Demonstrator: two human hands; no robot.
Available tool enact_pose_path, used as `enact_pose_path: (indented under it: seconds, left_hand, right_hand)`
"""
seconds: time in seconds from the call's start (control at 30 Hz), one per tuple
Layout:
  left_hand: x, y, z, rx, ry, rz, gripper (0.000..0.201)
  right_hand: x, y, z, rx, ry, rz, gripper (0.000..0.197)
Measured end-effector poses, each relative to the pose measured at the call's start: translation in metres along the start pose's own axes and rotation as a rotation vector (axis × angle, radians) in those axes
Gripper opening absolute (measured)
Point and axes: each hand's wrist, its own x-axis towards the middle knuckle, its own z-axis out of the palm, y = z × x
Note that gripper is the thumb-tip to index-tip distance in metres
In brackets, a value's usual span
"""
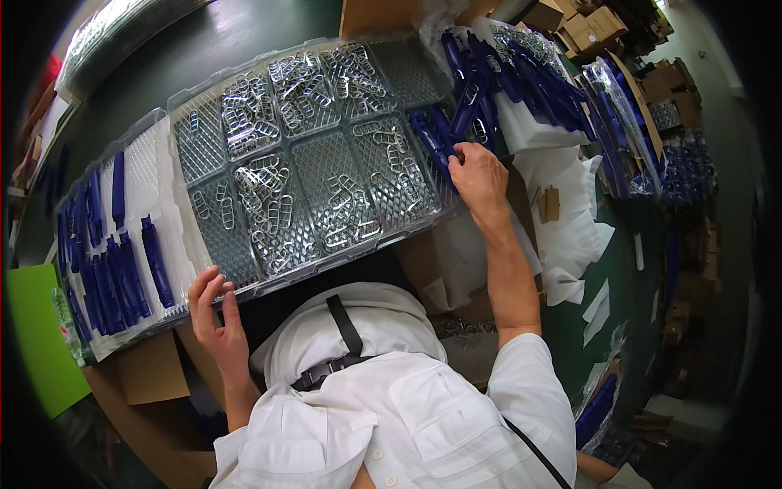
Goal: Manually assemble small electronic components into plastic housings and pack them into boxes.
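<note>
At the right end of a clear compartment tray (326, 262), my right hand (479, 181) has its fingers closed on a long dark-blue strip-like piece (444, 155), among several like it. My left hand (216, 314) rests by the tray's front edge with thumb and fingers apart, holding nothing. Silvery looped metal links (262, 191) lie loose in several ridged compartments; two compartments hold only a few or none. On a white sheet (175, 236) left of the compartments, blue pieces (118, 277) lie side by side in rows.
Beyond my right hand, more blue pieces (542, 81) are heaped on white foam padding (529, 126). White wrapping sheets (562, 220) hang below them. Cardboard boxes (599, 28) stack at the far right. A bright green panel (37, 334) stands at the left; cardboard (151, 371) sits under the tray.
</note>
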Motion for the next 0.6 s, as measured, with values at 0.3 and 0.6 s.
enact_pose_path:
  seconds: [0.3,0.6]
  left_hand:
    - [0.001,0.004,0.005,0.021,0.002,-0.005,0.024]
    - [0.026,0.028,0.021,0.271,-0.202,0.300,0.027]
  right_hand:
    - [-0.020,-0.028,-0.003,-0.050,0.077,-0.118,0.046]
    - [-0.017,-0.038,0.019,-0.083,0.168,-0.160,0.032]
